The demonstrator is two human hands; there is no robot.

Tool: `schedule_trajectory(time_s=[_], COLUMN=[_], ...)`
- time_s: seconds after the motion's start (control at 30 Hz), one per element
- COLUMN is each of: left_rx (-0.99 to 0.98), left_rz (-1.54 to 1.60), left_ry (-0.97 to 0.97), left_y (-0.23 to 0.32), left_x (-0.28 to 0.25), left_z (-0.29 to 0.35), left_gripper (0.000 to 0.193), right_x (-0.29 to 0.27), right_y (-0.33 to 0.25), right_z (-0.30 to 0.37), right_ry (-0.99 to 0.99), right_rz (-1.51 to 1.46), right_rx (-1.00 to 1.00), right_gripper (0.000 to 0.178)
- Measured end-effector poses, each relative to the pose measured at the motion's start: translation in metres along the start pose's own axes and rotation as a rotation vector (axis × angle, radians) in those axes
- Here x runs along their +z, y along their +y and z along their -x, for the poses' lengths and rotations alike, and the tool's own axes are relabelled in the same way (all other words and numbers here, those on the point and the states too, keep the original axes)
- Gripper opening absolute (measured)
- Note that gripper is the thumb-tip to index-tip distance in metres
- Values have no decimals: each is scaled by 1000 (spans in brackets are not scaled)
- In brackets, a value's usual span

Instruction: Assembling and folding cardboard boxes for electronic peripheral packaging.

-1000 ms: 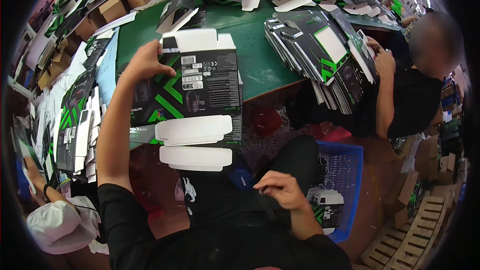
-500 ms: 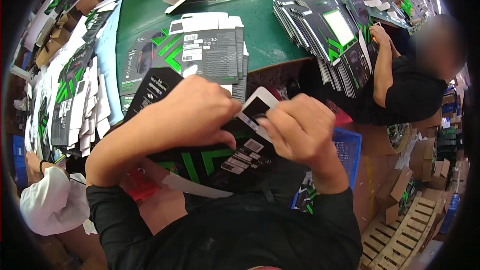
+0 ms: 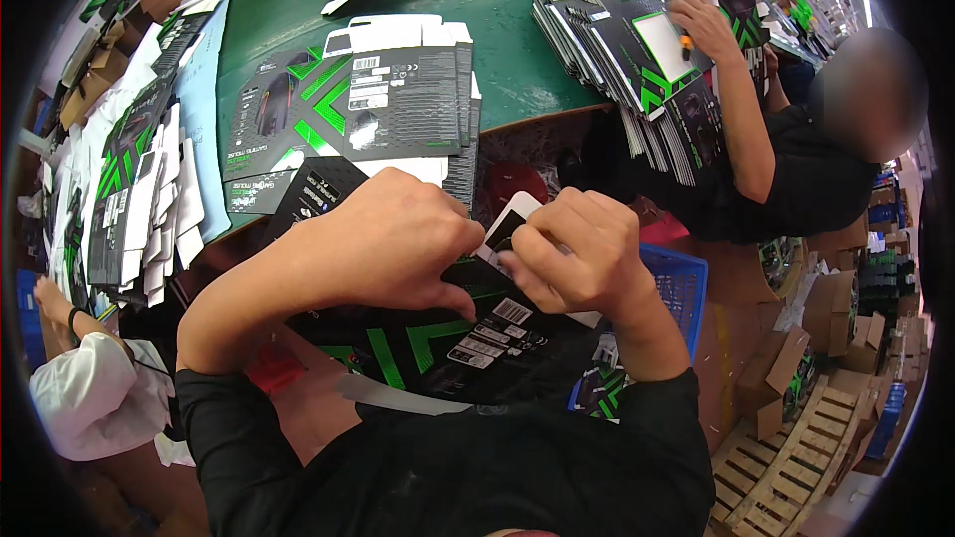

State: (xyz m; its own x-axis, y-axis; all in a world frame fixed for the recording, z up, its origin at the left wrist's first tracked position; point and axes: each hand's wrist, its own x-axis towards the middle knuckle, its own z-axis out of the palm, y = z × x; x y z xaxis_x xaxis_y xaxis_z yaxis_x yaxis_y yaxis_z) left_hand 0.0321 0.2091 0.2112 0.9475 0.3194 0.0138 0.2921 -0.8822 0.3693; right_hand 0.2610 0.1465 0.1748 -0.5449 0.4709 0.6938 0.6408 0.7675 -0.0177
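A black and green printed carton blank (image 3: pixel 403 346) is between my hands in front of my body, partly hidden by my forearms. My left hand (image 3: pixel 413 234) has its fingers curled over the carton's upper edge, thumb pointing down along the printed face. My right hand (image 3: pixel 577 247) is closed, thumb and fingers pinching a white-edged flap (image 3: pixel 511 219) at the carton's upper right corner. Beyond my hands, a stack of flat black, green and white carton blanks (image 3: pixel 413 104) lies at the green table's (image 3: pixel 477 15) near edge.
Another stack of carton blanks (image 3: pixel 607 40) sits at the far right, where a co-worker's hand (image 3: pixel 704 25) holds a small orange tool. More blanks (image 3: pixel 149 189) pile up on the left. A blue crate (image 3: pixel 676 288) stands right of my arm, with wooden pallets (image 3: pixel 796 447) on the floor beyond.
The co-worker's hand has moved left and up, over the white panel on the stack. My right hand has come slightly left, nearer my left; the grip on the carton looks the same.
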Motion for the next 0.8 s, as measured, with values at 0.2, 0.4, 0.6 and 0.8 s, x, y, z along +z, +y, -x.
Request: schedule_trajectory(time_s=[0.2,0.4,0.6,0.8], left_rx=[13,41,-107,185], left_rz=[73,145,640,1862], left_ry=[-75,-38,469,226], left_y=[5,-8,-44,-159], left_x=[-1,-5,1,115], left_z=[4,18,48,64], left_gripper=[46,45,38,35], right_x=[-8,-14,-44,-19], right_y=[-6,-21,-19,-13], right_z=[-4,-19,14,36], right_ry=[-87,-230,321,627], right_rz=[-143,-136,-148,-401], right_rx=[-45,-115,197,693], right_gripper=[24,26,16,10])
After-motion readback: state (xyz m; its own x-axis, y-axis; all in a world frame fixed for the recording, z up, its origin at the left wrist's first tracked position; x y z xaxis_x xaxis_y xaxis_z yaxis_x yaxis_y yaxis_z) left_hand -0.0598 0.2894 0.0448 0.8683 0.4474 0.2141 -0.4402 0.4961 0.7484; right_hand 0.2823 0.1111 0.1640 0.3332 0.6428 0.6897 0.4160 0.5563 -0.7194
